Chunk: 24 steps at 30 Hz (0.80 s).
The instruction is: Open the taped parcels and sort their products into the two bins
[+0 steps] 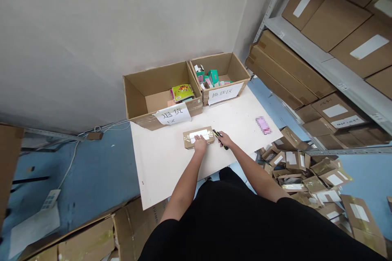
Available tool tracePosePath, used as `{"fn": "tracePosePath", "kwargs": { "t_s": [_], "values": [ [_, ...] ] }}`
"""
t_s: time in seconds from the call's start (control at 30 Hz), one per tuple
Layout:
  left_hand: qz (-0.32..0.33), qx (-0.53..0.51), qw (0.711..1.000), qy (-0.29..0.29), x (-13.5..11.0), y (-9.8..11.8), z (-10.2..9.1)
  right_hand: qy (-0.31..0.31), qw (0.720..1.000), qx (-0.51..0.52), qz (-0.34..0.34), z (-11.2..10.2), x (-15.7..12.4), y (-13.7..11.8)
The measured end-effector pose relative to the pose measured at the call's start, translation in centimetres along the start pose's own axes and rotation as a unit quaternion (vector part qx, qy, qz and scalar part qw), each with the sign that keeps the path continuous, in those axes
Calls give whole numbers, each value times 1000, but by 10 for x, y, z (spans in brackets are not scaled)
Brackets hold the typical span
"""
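Note:
A small taped cardboard box (187, 142) with a white label lies on the white table (156, 167). My left hand (200, 143) rests on its top near the front edge, fingers stretched out over the label. Just right of the box, my right hand (225, 139) is closed around a yellow-and-black utility knife (217, 133). The knife's front end points at the box's right end; whether the blade touches it I cannot tell.
Behind stand two open cartons with handwritten signs, the left carton (134, 102) and right carton (240, 67), both holding goods. A blurred pink item (263, 125) lies at the right. Shelves of boxes (333, 20) rise on the right, above a pile of opened boxes (303, 171).

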State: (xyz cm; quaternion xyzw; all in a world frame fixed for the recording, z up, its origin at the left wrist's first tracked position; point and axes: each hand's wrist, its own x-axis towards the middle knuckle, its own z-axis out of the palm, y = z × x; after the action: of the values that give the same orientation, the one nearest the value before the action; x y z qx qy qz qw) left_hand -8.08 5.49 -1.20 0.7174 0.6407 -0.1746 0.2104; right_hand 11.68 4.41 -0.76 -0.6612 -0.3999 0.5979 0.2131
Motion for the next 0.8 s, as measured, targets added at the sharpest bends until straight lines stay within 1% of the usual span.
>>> {"fn": "tracePosePath", "kwargs": {
  "t_s": [0.13,0.3,0.43,0.57,0.6,0.63,0.67,0.73,0.8],
  "values": [
    [5,2,1000,7,-1,0,1,-21,1000,22,-7,-3,1,1],
    [5,12,1000,9,-3,1,-2,-57,998,6,-11,-11,1,-2],
    [4,8,1000,-1,-7,0,-7,-71,997,1,-11,-19,-11,-1],
    [14,5,1000,13,-10,-2,-15,-95,995,-1,14,-34,-29,8],
    [19,2,1000,13,-10,-4,-19,-91,996,4,17,-35,-32,11],
    [23,-4,1000,9,-9,-7,-23,-72,997,13,18,-34,-34,15],
    [25,-11,1000,3,-7,-11,-29,-41,999,26,16,-31,-35,18],
    [26,-23,999,10,-1,-24,-39,40,998,52,10,-13,-32,24],
    [27,-21,999,40,4,-40,-48,91,994,58,12,15,-24,27]
  ]
}}
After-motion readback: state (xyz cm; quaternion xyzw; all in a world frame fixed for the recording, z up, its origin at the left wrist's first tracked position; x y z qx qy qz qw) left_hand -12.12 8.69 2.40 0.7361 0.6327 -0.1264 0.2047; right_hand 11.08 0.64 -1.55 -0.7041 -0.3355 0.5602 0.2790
